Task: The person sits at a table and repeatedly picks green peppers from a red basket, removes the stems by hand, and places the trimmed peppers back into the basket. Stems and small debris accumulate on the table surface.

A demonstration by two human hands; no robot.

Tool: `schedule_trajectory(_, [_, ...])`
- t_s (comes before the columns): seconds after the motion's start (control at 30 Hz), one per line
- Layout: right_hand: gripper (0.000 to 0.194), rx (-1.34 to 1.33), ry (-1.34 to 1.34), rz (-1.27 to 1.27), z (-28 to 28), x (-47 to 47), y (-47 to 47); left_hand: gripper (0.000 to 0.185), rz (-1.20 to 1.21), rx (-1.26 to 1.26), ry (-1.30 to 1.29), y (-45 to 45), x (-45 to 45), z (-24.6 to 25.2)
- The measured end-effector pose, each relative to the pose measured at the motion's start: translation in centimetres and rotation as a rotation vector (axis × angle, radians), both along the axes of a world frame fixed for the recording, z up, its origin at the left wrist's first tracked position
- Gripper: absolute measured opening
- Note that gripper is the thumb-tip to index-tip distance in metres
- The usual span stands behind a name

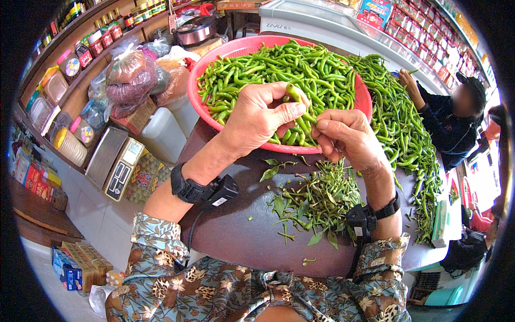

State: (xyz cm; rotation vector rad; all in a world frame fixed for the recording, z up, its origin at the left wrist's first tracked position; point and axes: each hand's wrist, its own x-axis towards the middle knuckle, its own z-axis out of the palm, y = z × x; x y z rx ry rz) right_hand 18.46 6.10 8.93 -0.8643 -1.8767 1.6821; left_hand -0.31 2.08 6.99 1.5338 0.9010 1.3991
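My left hand point(267, 116) grips a green chili pepper point(295, 93) between thumb and fingers, above the near rim of a pink plastic basket point(201, 109). Close beside it, my right hand point(346, 135) pinches the stem end of a pepper with thumb and forefinger. The fingers partly hide whether both hold the same one. Heaped green chili peppers point(277, 64) fill the basket. Under my hands, a pile of plucked stems and leaves point(322, 197) lies on the dark table point(241, 237). To the right spreads a long heap of chili peppers point(398, 124) with stems on.
Across the table's right side sits another person point(450, 116), one hand raised by the heap. Left of the table are a weighing scale point(122, 169), a white plastic canister point(164, 131) and full plastic bags point(130, 76). A chest freezer point(305, 20) stands behind the basket.
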Motion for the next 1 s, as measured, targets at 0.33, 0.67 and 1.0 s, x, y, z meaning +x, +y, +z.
schedule_trajectory(0.33, [0.019, -0.098, 0.142, 0.031, -0.9, 0.0, 0.3, 0.008, 0.011, 0.117, 0.048, -0.1, 0.0, -0.2])
schedule_trajectory(0.67, [0.016, -0.128, 0.288, 0.001, -1.5, -0.6, 0.3, 0.007, 0.129, 0.43, 0.214, -0.1, 0.3, -0.5])
schedule_trajectory(1.0, [0.018, -0.136, 0.229, -0.028, -1.6, -0.6, 0.1, 0.011, 0.22, 0.66, 0.464, -0.4, 0.4, -0.1])
